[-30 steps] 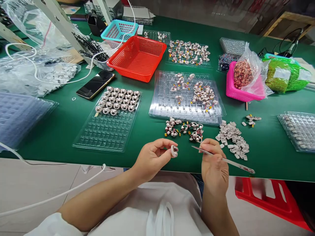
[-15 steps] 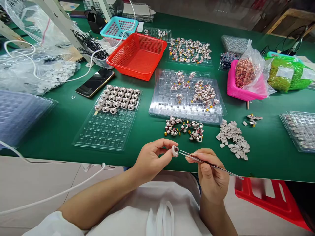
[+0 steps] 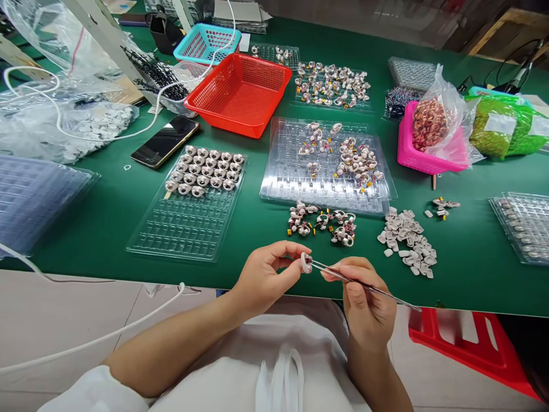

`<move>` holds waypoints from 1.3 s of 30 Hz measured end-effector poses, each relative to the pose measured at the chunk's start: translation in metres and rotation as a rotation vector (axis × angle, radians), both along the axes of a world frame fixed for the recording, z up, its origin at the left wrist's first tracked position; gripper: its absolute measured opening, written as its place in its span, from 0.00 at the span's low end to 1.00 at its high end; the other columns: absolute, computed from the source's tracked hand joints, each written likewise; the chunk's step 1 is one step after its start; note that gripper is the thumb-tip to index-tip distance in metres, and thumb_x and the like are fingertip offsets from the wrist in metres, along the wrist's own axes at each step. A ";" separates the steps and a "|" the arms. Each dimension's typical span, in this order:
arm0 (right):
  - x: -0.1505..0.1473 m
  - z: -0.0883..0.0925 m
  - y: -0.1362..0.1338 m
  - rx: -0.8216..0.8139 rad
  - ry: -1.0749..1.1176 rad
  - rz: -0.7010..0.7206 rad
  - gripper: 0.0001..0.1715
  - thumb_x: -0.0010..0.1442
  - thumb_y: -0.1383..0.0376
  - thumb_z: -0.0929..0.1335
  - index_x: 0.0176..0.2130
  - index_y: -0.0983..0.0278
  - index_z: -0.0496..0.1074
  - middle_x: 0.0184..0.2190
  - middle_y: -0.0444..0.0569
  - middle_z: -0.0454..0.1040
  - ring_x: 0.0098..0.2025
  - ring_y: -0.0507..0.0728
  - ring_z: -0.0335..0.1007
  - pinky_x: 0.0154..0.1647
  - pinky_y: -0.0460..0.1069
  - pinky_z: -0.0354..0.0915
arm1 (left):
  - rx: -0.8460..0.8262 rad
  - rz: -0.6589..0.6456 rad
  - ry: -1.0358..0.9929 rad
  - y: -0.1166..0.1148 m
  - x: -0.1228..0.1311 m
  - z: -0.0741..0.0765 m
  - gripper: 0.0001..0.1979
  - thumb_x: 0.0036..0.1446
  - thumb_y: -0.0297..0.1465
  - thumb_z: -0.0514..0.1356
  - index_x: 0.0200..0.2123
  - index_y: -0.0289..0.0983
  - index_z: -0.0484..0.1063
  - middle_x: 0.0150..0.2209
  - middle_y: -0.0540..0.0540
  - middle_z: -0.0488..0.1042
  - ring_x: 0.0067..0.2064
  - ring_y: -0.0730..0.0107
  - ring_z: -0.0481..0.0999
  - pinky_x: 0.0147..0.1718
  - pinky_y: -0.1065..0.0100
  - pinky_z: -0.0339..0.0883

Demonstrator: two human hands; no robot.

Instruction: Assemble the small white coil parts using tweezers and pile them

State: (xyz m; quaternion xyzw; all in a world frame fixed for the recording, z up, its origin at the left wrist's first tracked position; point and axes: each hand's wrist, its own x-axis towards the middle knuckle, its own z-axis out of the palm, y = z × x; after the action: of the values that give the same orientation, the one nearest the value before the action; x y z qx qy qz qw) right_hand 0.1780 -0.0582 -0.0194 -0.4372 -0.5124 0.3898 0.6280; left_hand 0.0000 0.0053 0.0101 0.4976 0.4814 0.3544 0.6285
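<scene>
Between thumb and fingertips, my left hand (image 3: 268, 274) pinches a small pale ring-shaped part (image 3: 305, 263) that looks like an earphone housing. A pair of metal tweezers (image 3: 364, 285) is gripped in my right hand (image 3: 371, 300), its tips at the right side of that housing, their exact contact too small to make out. Just beyond my hands lie similar housings with wires and orange tabs (image 3: 345, 234). Small pale caps (image 3: 407, 240) form a loose pile to the right. Rows of housings (image 3: 208, 166) fill the far half of a clear tray (image 3: 175, 229) at the left.
More housings lie on stacked clear trays (image 3: 283, 166) and a farther tray (image 3: 332, 86). A red basket (image 3: 240, 109), blue basket (image 3: 189, 48) and phone (image 3: 165, 142) stand at the left. Right are a pink basket (image 3: 433, 163), green bags (image 3: 523, 134) and a filled tray (image 3: 521, 226).
The tweezers and my right hand have shifted slightly left, bringing the tips closer into the housing. My left hand stays nearly still, with the housing turned a little.
</scene>
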 end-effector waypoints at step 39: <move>-0.007 -0.018 0.014 -0.151 0.518 0.111 0.10 0.68 0.57 0.69 0.39 0.56 0.80 0.32 0.45 0.74 0.31 0.51 0.75 0.34 0.48 0.75 | -0.265 -0.133 -0.197 0.003 0.004 0.007 0.06 0.51 0.30 0.67 0.31 0.33 0.79 0.28 0.48 0.79 0.28 0.73 0.75 0.31 0.71 0.75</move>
State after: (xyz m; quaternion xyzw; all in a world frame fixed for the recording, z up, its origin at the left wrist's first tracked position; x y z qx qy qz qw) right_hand 0.1714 -0.0439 -0.0377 -0.3399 -0.3272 0.5597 0.6813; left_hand 0.0036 0.0078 0.0168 0.4038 0.4260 0.2926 0.7549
